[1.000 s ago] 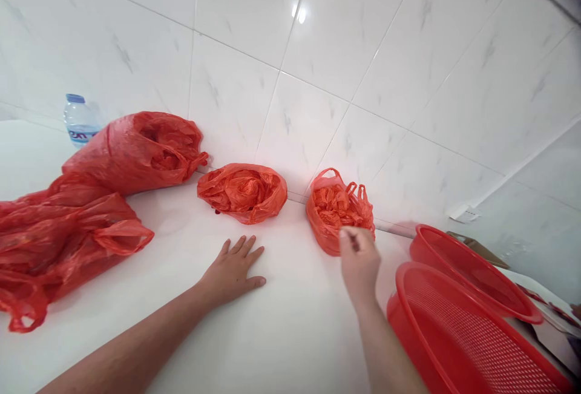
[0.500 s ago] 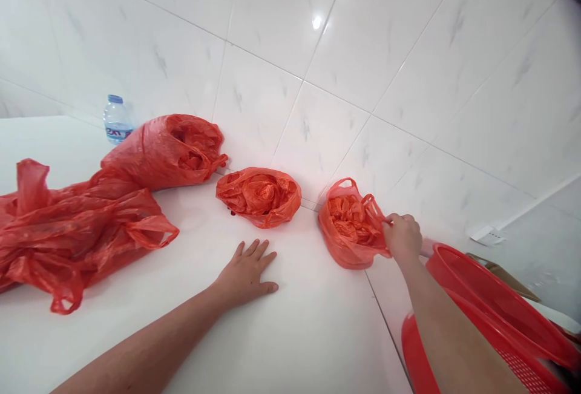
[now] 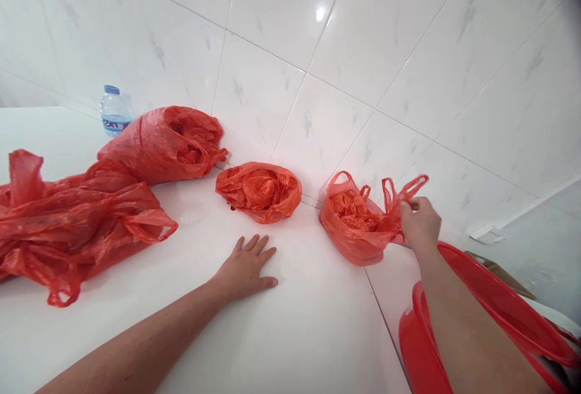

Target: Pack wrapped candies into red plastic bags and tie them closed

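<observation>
My left hand [image 3: 249,268] lies flat on the white table [image 3: 290,339], fingers spread, holding nothing. Just beyond its fingertips sits a rounded red plastic bag [image 3: 259,193] with crumpled red plastic inside. At the right, my right hand [image 3: 422,223] is closed on a crumpled red plastic bag, whose loop handles [image 3: 403,191] stick up past the fingers. That bag is drawn up from an open red carrier bag [image 3: 351,236] stuffed with more red plastic; whether it is fully separate from the others I cannot tell.
Two large red bags lie at the left, a rolled one [image 3: 154,146] and a flattened one [image 3: 86,224]. Behind them stands a water bottle [image 3: 113,112]. Red plastic baskets [image 3: 503,309] are at the lower right, below a wall socket [image 3: 489,235]. A tiled wall [image 3: 272,91] runs along the back.
My right hand has moved right and slightly up, pulling red plastic and its loops outward from the carrier bag. My left hand stays flat on the table.
</observation>
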`<state>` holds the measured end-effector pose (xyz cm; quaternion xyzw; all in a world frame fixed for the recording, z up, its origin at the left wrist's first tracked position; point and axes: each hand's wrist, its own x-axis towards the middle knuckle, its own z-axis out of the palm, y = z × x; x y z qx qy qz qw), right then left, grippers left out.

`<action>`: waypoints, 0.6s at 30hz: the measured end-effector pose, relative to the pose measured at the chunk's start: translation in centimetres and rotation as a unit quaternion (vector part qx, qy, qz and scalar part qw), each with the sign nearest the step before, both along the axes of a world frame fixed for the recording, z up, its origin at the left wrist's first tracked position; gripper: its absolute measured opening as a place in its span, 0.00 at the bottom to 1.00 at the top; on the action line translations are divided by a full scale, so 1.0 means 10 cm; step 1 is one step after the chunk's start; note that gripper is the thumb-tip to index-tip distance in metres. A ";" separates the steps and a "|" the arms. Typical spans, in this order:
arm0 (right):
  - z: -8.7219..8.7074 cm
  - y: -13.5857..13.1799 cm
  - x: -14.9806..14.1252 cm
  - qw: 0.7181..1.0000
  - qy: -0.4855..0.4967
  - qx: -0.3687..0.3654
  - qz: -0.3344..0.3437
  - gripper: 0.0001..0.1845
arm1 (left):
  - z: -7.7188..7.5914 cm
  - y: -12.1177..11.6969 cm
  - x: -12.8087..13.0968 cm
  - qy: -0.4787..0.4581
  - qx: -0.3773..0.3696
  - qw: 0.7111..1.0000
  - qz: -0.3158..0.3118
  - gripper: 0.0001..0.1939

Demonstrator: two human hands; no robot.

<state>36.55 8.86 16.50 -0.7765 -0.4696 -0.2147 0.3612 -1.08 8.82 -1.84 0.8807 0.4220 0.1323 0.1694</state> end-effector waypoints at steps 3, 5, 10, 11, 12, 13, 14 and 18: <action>0.08 0.01 -0.09 0.999 0.000 0.020 0.026 0.11 | 0.02 0.00 0.00 0.005 -0.002 1.000 0.000 0.39; 0.15 0.00 -0.17 0.998 0.006 0.043 0.038 0.10 | 0.02 0.00 0.00 0.006 -0.001 1.000 0.000 0.39; 0.44 -0.16 -0.41 0.973 0.034 0.229 0.024 0.14 | 0.00 0.00 0.00 0.007 0.001 1.000 0.000 0.39; 0.51 -0.23 -0.47 0.957 0.048 0.285 0.035 0.15 | 0.00 0.00 0.00 0.006 0.001 1.000 -0.001 0.39; 0.56 -0.30 -0.54 0.937 0.067 0.337 0.064 0.15 | -0.01 0.00 0.00 0.003 0.001 1.000 -0.002 0.39; 0.59 -0.37 -0.63 0.915 0.083 0.380 0.106 0.16 | -0.01 0.01 0.01 0.000 0.000 1.000 -0.003 0.39; 0.59 -0.45 -0.72 0.893 0.097 0.412 0.154 0.17 | -0.02 0.01 0.01 -0.004 -0.002 1.000 -0.003 0.39; 0.22 -0.69 -1.22 0.860 0.183 0.398 0.261 0.15 | -0.04 0.01 0.01 -0.048 -0.010 0.999 0.006 0.39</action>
